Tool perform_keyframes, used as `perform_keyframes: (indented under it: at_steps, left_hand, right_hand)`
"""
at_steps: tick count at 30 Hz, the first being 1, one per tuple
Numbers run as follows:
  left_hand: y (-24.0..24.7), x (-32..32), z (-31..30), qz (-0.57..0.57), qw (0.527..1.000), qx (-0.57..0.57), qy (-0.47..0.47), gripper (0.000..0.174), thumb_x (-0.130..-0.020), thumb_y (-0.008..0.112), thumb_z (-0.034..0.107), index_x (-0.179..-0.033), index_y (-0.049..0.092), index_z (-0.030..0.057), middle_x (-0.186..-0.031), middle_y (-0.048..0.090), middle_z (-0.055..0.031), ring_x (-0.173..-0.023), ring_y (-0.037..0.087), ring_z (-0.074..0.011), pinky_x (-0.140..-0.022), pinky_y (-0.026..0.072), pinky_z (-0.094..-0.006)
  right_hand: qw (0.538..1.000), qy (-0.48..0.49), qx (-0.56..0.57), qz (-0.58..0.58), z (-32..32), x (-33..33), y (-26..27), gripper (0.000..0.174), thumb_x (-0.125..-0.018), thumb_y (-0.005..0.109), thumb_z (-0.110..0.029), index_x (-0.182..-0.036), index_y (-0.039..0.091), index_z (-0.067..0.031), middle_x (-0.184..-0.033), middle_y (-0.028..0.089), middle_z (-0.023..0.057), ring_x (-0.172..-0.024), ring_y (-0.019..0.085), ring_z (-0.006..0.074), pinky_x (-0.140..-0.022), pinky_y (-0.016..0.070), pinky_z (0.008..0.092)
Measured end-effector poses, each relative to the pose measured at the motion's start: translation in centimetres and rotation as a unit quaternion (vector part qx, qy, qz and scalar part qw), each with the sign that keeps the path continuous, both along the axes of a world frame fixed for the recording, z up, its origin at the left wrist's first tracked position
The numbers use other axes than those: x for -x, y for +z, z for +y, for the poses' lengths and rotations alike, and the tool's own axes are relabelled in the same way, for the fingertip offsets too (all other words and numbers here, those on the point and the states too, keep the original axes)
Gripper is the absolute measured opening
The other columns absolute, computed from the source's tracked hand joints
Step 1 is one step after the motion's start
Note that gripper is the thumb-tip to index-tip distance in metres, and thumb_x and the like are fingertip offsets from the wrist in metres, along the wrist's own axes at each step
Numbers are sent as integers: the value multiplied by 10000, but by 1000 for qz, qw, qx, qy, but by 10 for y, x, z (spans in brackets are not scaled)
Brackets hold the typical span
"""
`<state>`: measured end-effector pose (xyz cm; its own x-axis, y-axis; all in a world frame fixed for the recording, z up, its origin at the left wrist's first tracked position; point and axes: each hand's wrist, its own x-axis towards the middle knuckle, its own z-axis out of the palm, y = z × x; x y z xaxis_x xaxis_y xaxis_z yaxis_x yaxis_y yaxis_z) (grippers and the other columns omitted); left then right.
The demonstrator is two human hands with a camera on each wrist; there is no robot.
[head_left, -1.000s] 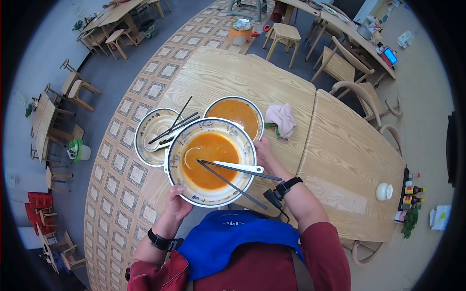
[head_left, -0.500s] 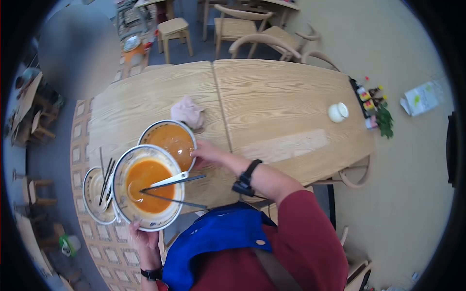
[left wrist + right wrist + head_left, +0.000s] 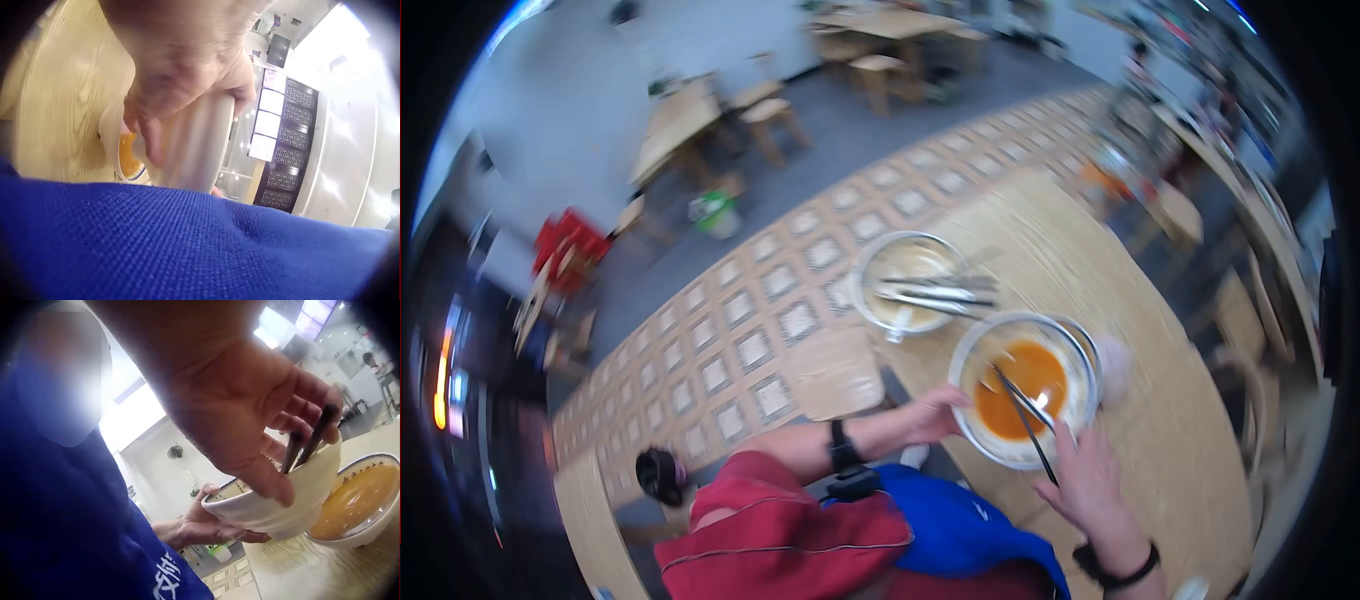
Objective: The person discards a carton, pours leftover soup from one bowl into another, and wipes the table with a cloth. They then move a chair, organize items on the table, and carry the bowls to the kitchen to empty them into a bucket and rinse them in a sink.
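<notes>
A white patterned bowl (image 3: 1076, 375) of orange soup is tilted over the table, its rim gripped at the left by my left hand (image 3: 935, 415). In the left wrist view the left fingers (image 3: 153, 140) spread round the bowl's outside. At the opposite rim, my right hand (image 3: 1090, 480) pinches dark chopsticks (image 3: 315, 434) that lean out of the bowl, its thumb low along the outer wall. A second soup bowl (image 3: 359, 506) stands on the table just behind. Left of it sits a plate-like bowl (image 3: 870, 265) with blurred chopsticks and pale spoons.
The wooden table (image 3: 1090, 250) curves away to the right, with a pink cloth (image 3: 1112, 368) beside the second bowl. A stool (image 3: 832, 375) stands at the table's left edge. Beyond are a tiled floor strip (image 3: 795, 318) and a green-topped bin (image 3: 716, 213).
The head view has swung left, away from the sauce bottles. My right hand has left the second bowl and come to the chopsticks in the held bowl. The left hand keeps its grip.
</notes>
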<state>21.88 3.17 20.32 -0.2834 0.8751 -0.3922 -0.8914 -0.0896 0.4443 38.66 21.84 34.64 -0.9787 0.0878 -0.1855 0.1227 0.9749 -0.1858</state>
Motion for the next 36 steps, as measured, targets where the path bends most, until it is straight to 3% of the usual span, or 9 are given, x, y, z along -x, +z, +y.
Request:
perform_keyframes:
  at_steps: [5, 10, 11, 13, 15, 21, 28, 30, 36]
  left_hand:
    - [6, 0, 2, 59, 998, -27, 25, 762, -725, 564, 144, -1368, 167, 237, -1301, 376, -70, -1139, 477, -257, -876, 450, -507]
    - [9, -18, 21, 60, 997, -9, 53, 737, -734, 553, 127, -1365, 183, 222, -1288, 391, -78, -1131, 482, -254, -874, 452, -511]
    - [11, -18, 22, 59, 997, -1, 55, 710, -737, 556, 129, -1354, 215, 205, -1255, 432, -77, -1112, 498, -255, -867, 456, -512]
    - [8, -16, 20, 44, 996, 17, 72, 503, -734, 584, 153, -1211, 439, 85, -1100, 573, -76, -999, 570, -256, -851, 449, -522]
    - [-2, -16, 22, 12, 997, 17, 71, 511, -715, 590, 162, -1193, 461, 34, -1177, 542, -106, -1059, 538, -256, -939, 376, -495]
    - [19, -7, 27, 68, 994, 57, 64, 627, -710, 594, 196, -1275, 373, 40, -1237, 490, -131, -1132, 481, -284, -963, 369, -496]
    - [49, 5, 35, 156, 976, 150, 35, 618, -735, 562, 206, -1285, 330, 45, -1234, 457, -133, -1109, 502, -307, -859, 460, -539]
    - [54, 11, 39, 175, 972, 158, -1, 682, -737, 541, 187, -1330, 207, 153, -1267, 372, -125, -1101, 494, -313, -764, 528, -513]
    - [74, 15, 58, 239, 943, 229, -18, 665, -745, 526, 201, -1327, 207, 166, -1236, 374, -159, -1021, 516, -354, -699, 551, -457]
  right_hand:
    - [992, 34, -121, 26, 4, 10, -56, 471, -702, 605, -110, -1144, 459, -32, -906, 443, 141, -813, 477, 312, -653, 425, 405]
    - [983, 39, -173, 52, 29, 7, -74, 317, -750, 499, -40, -1064, 478, 0, -888, 455, 141, -801, 483, 300, -660, 427, 378]
    - [982, 85, -150, 80, 31, 15, -71, 307, -748, 498, -51, -1048, 483, 12, -879, 461, 142, -800, 485, 292, -673, 428, 365]
    - [982, 107, -125, 97, 33, 3, -67, 267, -742, 493, -64, -993, 496, 25, -868, 470, 143, -803, 488, 280, -696, 427, 350]
    - [982, 107, -110, 115, 38, 2, -69, 222, -735, 485, -61, -941, 497, 21, -860, 478, 142, -813, 492, 274, -697, 436, 351]
    - [995, 61, -41, 67, 46, -4, -75, 126, -758, 462, -43, -873, 463, 7, -819, 504, 151, -791, 536, 299, -658, 470, 379]
    - [995, -16, 102, -3, 53, -10, -101, 139, -765, 486, -55, -877, 440, 13, -786, 572, 196, -714, 575, 374, -592, 462, 445]
    - [984, -33, 175, 9, 54, -13, -114, 136, -799, 500, -93, -879, 436, -2, -726, 576, 197, -669, 568, 380, -579, 449, 462]
    - [967, -79, 241, 29, 51, -18, -138, 150, -845, 472, -138, -877, 448, 6, -637, 576, 187, -608, 578, 369, -550, 443, 469]
